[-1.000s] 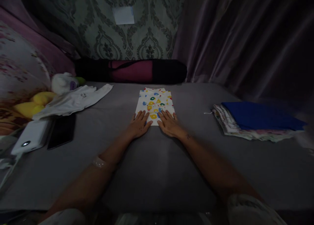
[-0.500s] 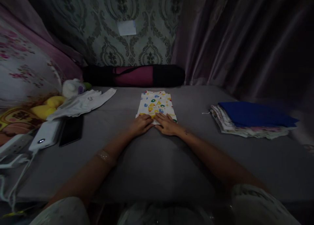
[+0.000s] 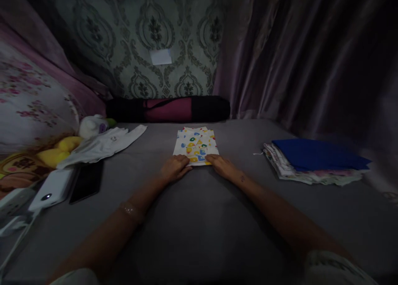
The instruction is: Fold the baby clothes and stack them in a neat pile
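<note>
A small folded white garment with a colourful print lies flat on the grey bed surface in the middle. My left hand rests at its near left corner, fingers curled onto the edge. My right hand sits at its near right corner, fingers bent down on the cloth edge. Both hands touch the near hem; whether they pinch it is hard to see in the dim light.
A stack of folded clothes with a blue piece on top lies to the right. A white garment, soft toys, a black phone and a white power bank are on the left. A dark bolster lines the wall; curtain at right.
Both hands slid from flat on the garment back toward me to its near corners, and the view tilted upward.
</note>
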Motion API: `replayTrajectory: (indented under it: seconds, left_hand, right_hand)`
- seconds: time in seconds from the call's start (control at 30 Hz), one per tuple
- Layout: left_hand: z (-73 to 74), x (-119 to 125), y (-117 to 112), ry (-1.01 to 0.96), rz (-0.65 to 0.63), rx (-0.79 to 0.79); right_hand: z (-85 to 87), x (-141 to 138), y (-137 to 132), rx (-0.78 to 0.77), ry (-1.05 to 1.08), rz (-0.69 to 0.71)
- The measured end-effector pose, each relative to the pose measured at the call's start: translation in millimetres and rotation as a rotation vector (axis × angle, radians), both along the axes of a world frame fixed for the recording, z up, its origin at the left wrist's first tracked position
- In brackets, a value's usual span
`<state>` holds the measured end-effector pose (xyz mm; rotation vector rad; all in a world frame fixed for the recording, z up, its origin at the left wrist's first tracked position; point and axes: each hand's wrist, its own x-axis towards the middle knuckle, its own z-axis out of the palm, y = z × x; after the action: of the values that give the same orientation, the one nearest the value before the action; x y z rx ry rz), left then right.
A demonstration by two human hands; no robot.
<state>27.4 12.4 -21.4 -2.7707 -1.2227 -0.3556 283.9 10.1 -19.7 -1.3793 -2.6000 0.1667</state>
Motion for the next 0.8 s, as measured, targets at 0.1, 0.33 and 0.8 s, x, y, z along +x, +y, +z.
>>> replayTrajectory:
  seconds: [0.1,0.33,0.8]
  left_hand:
    - [-10.1,-21.5,0.1,-0.015,-0.009,0.005]
    - [-25.3,-48.1,19.5,-0.182,0.100,-0.107]
    - [-9.7,-67.1,-42.3,-0.179,-0.087,-0.165]
  right_hand:
    - [-11.8,21.5,2.8,-0.008,0.049,-0.013]
    - [-23.6,42.8,10.1,-0.072,0.138,-0.051]
    - [23.4,50.1,-66.1,-0.103,0.025,0.063]
